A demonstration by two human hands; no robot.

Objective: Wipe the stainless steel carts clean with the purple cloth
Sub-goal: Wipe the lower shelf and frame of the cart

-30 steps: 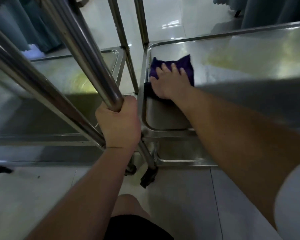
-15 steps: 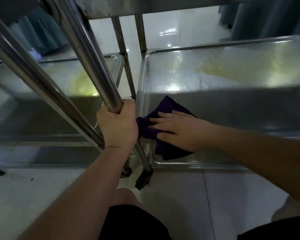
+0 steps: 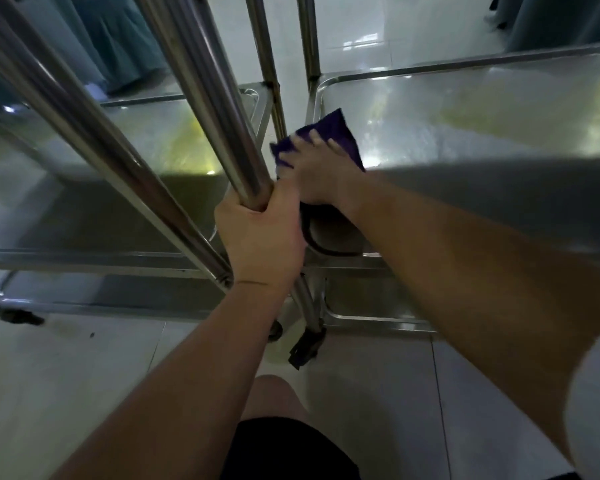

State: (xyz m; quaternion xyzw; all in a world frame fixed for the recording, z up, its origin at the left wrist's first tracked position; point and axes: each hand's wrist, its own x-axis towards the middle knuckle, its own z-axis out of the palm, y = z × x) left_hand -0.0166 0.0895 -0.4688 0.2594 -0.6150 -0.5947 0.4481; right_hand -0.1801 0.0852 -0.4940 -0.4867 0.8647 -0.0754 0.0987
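Observation:
Two stainless steel carts stand side by side. The right cart's lower shelf (image 3: 482, 109) is shiny and wet-looking. A purple cloth (image 3: 336, 131) lies flat on that shelf's near left corner. My right hand (image 3: 317, 171) presses on the cloth with straight, spread fingers. My left hand (image 3: 260, 237) grips a slanted steel upright post (image 3: 201, 98) between the carts, fingers curled round it. The left cart's lower shelf (image 3: 118, 157) lies behind the posts.
A second steel post (image 3: 77, 123) crosses the left side. Two thinner posts (image 3: 284, 46) rise at the back between the carts. Black caster wheels (image 3: 305, 344) sit on the pale tiled floor (image 3: 66, 375). Teal curtains (image 3: 111, 39) hang at the back left. My knee (image 3: 274, 396) shows below.
My right hand slid the cloth from the shelf's front edge back to its far left area, with the fingers turning to point away from me. My left hand kept its grip on the post.

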